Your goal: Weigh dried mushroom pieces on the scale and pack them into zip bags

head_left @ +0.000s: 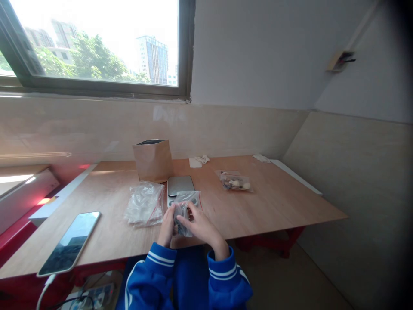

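Both hands are on a clear zip bag [183, 228] with a red strip along its edge, at the table's front edge. My left hand [167, 226] grips the bag's left side. My right hand [200, 224] closes on its right side, with the thumb pressed over the plastic. Something dark seems to sit inside, but I cannot make out what. Just behind the bag is a flat digital scale [180, 186] with a grey plate, its front partly covered by the bag. A pile of clear zip bags [146, 204] lies to the left of my hands.
Behind the pile stands an open brown paper bag [153, 161]. Filled clear bags [236, 183] with pale, roundish pieces lie to the right. A phone [71, 243] with a white cable rests at the left front. Crumpled tissue [201, 160] lies near the wall.
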`<state>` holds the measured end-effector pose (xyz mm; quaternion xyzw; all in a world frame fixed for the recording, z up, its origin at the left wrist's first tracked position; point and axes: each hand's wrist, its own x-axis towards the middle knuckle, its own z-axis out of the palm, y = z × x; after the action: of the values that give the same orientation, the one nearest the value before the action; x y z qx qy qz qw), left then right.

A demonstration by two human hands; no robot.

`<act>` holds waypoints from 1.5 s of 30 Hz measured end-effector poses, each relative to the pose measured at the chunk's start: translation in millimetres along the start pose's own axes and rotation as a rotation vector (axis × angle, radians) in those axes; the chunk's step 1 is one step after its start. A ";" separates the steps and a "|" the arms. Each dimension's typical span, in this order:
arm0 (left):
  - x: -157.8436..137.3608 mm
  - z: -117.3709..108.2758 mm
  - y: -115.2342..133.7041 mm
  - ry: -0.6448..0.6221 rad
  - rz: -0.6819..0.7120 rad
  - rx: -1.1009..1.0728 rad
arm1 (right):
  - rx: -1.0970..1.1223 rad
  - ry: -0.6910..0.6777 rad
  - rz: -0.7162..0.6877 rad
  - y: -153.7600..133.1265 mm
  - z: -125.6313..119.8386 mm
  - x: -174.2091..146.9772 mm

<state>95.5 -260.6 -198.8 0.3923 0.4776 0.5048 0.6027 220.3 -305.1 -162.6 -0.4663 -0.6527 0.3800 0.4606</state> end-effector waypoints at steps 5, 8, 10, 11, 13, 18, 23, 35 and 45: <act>-3.3 -4.3 -5.9 0.009 0.056 -0.039 | 0.025 0.026 0.007 -2.0 3.9 -2.0; -8.2 -8.1 -9.5 0.009 0.041 -0.078 | 0.017 0.044 -0.008 -3.7 6.4 -2.5; -11.6 -11.2 -10.9 0.015 0.041 -0.121 | 0.030 0.050 -0.012 -5.4 8.4 -2.3; -13.1 -13.0 -11.2 0.019 0.040 -0.145 | 0.037 0.045 -0.012 -6.2 9.5 -2.0; -15.1 -16.9 -11.6 0.023 0.032 -0.185 | 0.035 0.029 -0.020 -7.4 11.6 -1.3; -17.8 -24.5 -11.3 0.016 0.017 -0.231 | -0.009 0.025 -0.082 -6.3 14.8 0.9; -21.7 -24.3 -7.4 0.042 -0.032 -0.290 | 0.026 0.014 -0.092 -5.8 14.1 3.0; -20.5 -21.0 -9.9 0.037 -0.065 -0.309 | -0.009 -0.017 -0.052 -9.3 7.9 5.3; -7.6 -20.6 -12.5 -0.012 -0.031 -0.316 | 0.147 0.056 -0.064 -7.0 -5.9 9.7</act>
<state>78.1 -270.6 -214.2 0.2884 0.3946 0.5619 0.6674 222.8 -297.3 -152.1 -0.4206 -0.6245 0.3987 0.5236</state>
